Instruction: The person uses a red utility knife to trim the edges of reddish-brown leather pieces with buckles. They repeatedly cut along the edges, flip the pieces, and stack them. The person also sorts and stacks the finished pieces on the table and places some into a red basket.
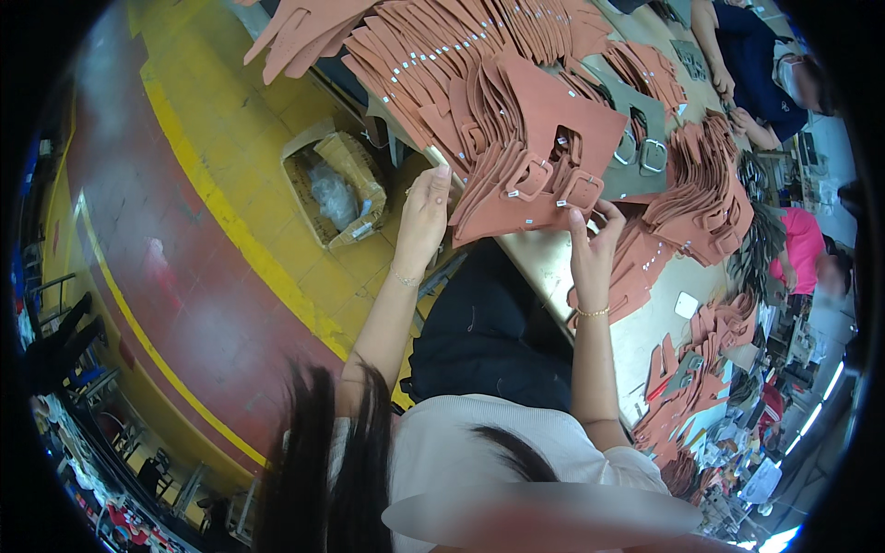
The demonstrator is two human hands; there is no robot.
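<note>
A flat brown-orange leather piece (553, 111) with a cut-out and two buckled straps lies tilted over a fanned stack of similar pieces, its lower edge jutting past the table edge. My right hand (597, 241) pinches its lower right edge just below a buckle (581, 189), thumb in front and fingers bent behind. To the left, my left hand (426, 210) is raised beside the stack at the table's edge, thumb pointing up. Most of its fingers are hidden, and whether it touches the leather cannot be seen. Small white tags show on many pieces.
More stacks of brown-orange leather pieces (705, 198) cover the table (539, 263), with a dark green buckled piece (636, 138) among them. An open cardboard box (304, 198) holding clear plastic stands on the yellow floor at left. Two people (751, 78) work across the table.
</note>
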